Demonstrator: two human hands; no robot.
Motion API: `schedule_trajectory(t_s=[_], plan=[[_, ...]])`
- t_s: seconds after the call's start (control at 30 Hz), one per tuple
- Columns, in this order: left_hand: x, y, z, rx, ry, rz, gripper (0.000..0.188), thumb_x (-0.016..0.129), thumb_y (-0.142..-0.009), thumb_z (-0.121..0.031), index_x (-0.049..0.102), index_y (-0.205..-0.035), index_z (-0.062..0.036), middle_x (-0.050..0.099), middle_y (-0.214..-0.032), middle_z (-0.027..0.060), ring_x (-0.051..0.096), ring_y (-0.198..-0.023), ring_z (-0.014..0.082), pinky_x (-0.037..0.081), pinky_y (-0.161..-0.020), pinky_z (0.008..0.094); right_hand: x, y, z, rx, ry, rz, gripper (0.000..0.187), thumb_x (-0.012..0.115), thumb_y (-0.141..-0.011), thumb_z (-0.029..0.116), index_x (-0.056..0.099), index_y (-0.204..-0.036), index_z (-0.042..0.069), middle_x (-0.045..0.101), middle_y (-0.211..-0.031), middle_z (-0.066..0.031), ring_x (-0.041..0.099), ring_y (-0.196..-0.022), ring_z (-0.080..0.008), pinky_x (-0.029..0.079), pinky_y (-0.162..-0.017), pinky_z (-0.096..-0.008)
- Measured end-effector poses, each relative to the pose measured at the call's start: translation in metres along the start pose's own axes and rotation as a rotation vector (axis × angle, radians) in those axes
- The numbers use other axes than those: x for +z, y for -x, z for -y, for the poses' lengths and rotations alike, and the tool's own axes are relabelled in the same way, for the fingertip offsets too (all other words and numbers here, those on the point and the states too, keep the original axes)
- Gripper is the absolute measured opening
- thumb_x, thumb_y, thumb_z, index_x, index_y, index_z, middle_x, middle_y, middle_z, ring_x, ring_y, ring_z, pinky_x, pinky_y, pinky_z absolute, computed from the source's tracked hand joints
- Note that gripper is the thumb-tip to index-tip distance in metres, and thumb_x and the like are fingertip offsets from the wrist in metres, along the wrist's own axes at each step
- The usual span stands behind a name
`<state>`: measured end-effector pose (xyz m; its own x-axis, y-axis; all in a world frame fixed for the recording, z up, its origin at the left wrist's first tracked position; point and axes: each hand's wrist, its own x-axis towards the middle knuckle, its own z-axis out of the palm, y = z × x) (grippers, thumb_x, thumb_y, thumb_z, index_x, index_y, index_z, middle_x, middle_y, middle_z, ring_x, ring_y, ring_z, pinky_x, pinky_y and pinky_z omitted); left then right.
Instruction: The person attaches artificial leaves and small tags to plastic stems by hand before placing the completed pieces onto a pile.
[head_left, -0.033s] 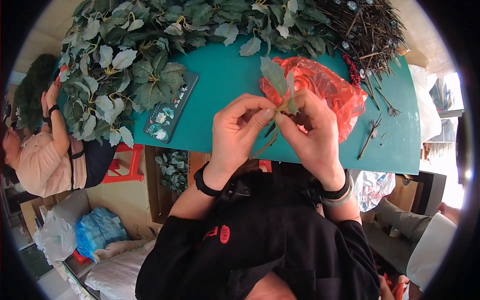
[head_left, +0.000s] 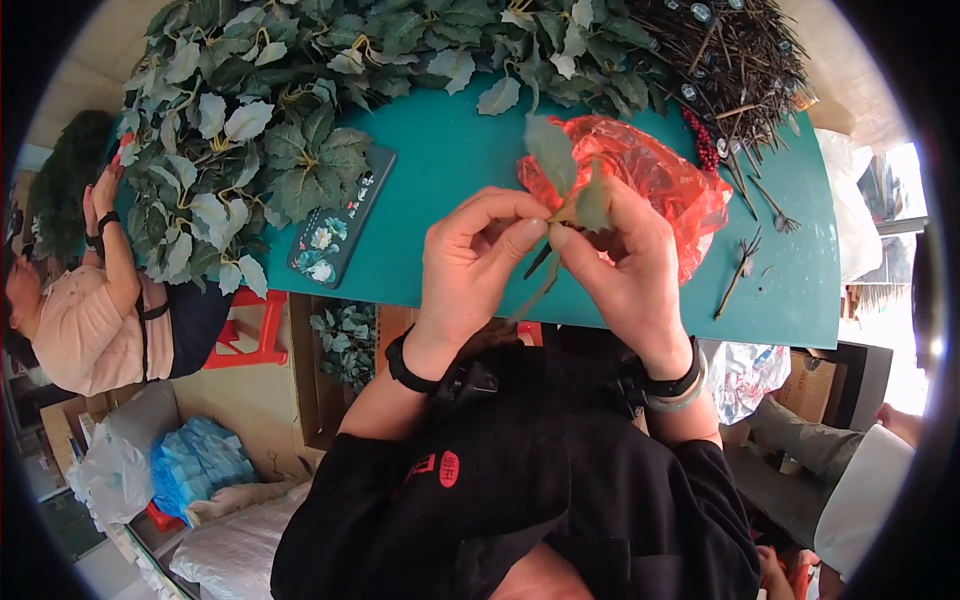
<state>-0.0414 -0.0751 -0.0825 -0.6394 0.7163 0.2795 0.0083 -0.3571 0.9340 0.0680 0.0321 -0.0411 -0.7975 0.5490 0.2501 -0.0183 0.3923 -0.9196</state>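
Note:
Between my two hands, above the table's near edge, is a sprig of artificial green leaves (head_left: 552, 155). My left hand (head_left: 485, 255) pinches its stem with thumb and forefinger. My right hand (head_left: 622, 260) closes on the same stem from the other side, the thumb tips almost meeting. One leaf points up and away, another lies against my right fingers, and a thin stem end hangs below. My fingers hide the joint of the stem. Behind my right hand lies a crumpled red plastic bag (head_left: 675, 205).
Heaped leaf sprigs (head_left: 230, 120) cover the back and left of the green table (head_left: 450, 140). A flower-patterned dark case (head_left: 340, 220) lies left. Dark stems (head_left: 745, 70) and red berries (head_left: 703, 140) are at back right, a loose twig (head_left: 740, 275) nearer. A co-worker (head_left: 100, 310) is at left.
The sprig has turned a little in my fingers: its leaves have swung and the one by my right fingers now faces me more. Both hands stay almost in place.

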Motion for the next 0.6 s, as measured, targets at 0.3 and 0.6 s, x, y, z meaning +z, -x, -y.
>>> schedule_trajectory(t_s=[0.3,0.6], plan=[[0.001,0.009,0.002,0.001,-0.512,0.252,0.026,0.069,-0.076,-0.003,0.065,-0.102,-0.005,0.066,-0.085,0.0043,0.058,-0.067,0.0097,0.043,-0.058,0.0209,-0.024,-0.002,0.009,0.129,-0.017,-0.18,0.018,0.069,-0.075,0.002,0.054,-0.083,-0.001,0.059,-0.071,-0.0034,0.056,-0.06,-0.0061,0.046,-0.052,-0.0214],[0.011,0.011,-0.005,-0.252,-0.114,0.147,0.018,0.064,-0.086,-0.008,0.064,-0.102,-0.0003,0.065,-0.082,0.0036,0.056,-0.068,0.0076,0.042,-0.055,0.0216,-0.033,0.014,0.019,-0.02,-0.335,-0.056,0.053,0.066,-0.078,-0.001,0.041,-0.125,0.0,0.058,-0.103,-0.0083,0.057,-0.07,-0.0071,0.044,-0.056,-0.0177]])
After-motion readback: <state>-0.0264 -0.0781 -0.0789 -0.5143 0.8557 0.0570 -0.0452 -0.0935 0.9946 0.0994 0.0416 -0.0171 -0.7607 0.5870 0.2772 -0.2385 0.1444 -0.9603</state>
